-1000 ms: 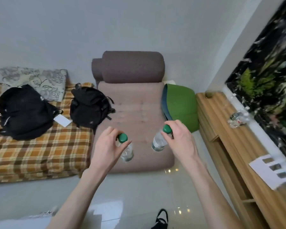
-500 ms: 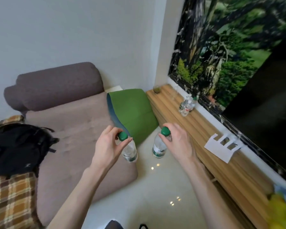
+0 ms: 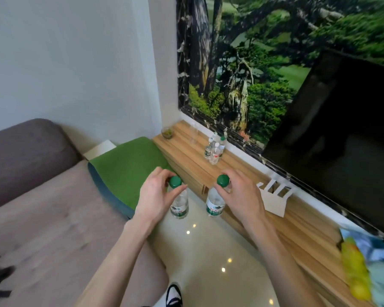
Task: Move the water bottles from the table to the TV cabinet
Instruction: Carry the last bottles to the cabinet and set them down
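Above the shiny floor, beside the wooden TV cabinet [image 3: 237, 173], the left hand [image 3: 153, 198] is pinching the green cap of one water bottle [image 3: 179, 203] and the right hand [image 3: 239, 196] is pinching the cap of the other water bottle [image 3: 215, 203]. A moment ago the person was facing the sofa [image 3: 53, 207]; now they are turning to the cabinet, where more small bottles [image 3: 214, 148] are standing, so putting down is probably coming next. Both labels are green and white, but the words are too blurry to read.

Brown sofa [image 3: 42, 207], green cushion [image 3: 129, 165], forest mural [image 3: 253, 63], white paper cutout [image 3: 275, 200]
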